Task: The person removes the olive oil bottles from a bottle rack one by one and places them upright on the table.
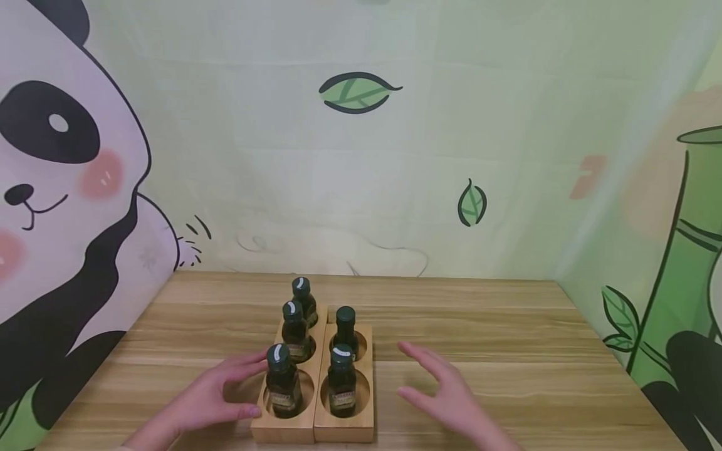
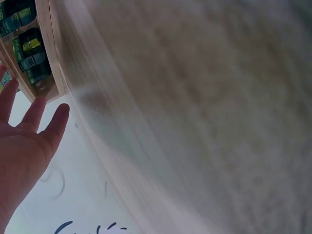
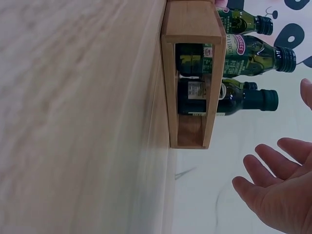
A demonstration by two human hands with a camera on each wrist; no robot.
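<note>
Two wooden bottle racks stand side by side, a left rack (image 1: 284, 432) and a right rack (image 1: 344, 433). Small dark-green olive oil bottles stand upright in their round holes. The left one carries a front bottle (image 1: 284, 385), a middle bottle (image 1: 295, 335) and a back bottle (image 1: 304, 300). In the right one are a front bottle (image 1: 341, 382) and a darker, long-necked bottle (image 1: 346, 326). My left hand (image 1: 211, 394) is at the left rack's outer side, thumb and fingertips right at its edge. Apart from the racks, my right hand (image 1: 445, 391) hovers with spread fingers, holding nothing.
The racks rest on a wood-grain table (image 1: 507, 326). Behind it hangs a pale green printed backdrop (image 1: 395, 156) with leaves, a panda (image 1: 68, 207) at the left and bamboo (image 1: 682, 269) at the right.
</note>
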